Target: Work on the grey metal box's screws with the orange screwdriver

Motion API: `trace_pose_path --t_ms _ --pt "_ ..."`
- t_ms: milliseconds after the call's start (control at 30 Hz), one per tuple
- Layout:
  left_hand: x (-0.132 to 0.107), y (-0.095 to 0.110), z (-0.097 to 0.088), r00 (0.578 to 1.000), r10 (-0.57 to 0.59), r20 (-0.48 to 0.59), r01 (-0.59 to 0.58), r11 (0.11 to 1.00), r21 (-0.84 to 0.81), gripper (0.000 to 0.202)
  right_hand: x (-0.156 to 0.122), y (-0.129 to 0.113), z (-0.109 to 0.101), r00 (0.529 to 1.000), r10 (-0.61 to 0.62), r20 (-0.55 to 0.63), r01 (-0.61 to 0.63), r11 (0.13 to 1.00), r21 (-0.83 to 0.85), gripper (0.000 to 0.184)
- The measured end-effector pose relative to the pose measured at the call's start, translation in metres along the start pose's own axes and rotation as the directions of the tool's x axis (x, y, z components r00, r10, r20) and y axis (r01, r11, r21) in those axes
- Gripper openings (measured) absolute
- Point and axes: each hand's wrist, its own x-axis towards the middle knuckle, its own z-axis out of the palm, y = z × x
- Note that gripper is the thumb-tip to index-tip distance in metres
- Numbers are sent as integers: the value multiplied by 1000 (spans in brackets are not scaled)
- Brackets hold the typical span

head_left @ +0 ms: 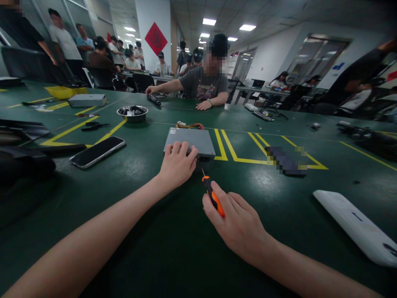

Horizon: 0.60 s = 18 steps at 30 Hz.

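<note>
At the far left, a steel bowl [132,118] holds dark pieces [127,111]. At centre, the left hand [177,166] rests on a grey metal box [195,137], grip unclear; the right hand [237,219], nearer, grasps a screwdriver [213,195].

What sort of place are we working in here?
Probably a shared workshop or training room: a green worktable marked with yellow lines, a screwdriver held near a grey metal box, and people sitting and standing in the background.
</note>
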Motion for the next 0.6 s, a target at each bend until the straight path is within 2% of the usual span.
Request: trace_pose_path --t_ms 67,167,267,367,500,600 --pt "0 0 0 1000 0 0 0 1000 2 32 -1 -1 0 999 31 30 -32 999 10 24" --pt "0 0 -1 1000 4 0 -4 1000 1 32 0 -3 1 997 15 74 -19 998 52 29" --pt "0 0 -1 1000 1 -1 -1 1000 -13 32 1 -2 1 999 -33 28 32 999 43 28" --pt "0 0 0 1000 -2 1 2 1000 -27 32 1 1 0 1000 -19 -20 19 1000 10 21" --pt "0 0 -1 1000 -4 8 4 1000 -15 32 -1 -1 2 999 40 35 -41 998 38 24" --pt "0 0 0 1000 -4 6 4 1000 -3 32 0 -3 3 998 1 60 -5 998 67 28"
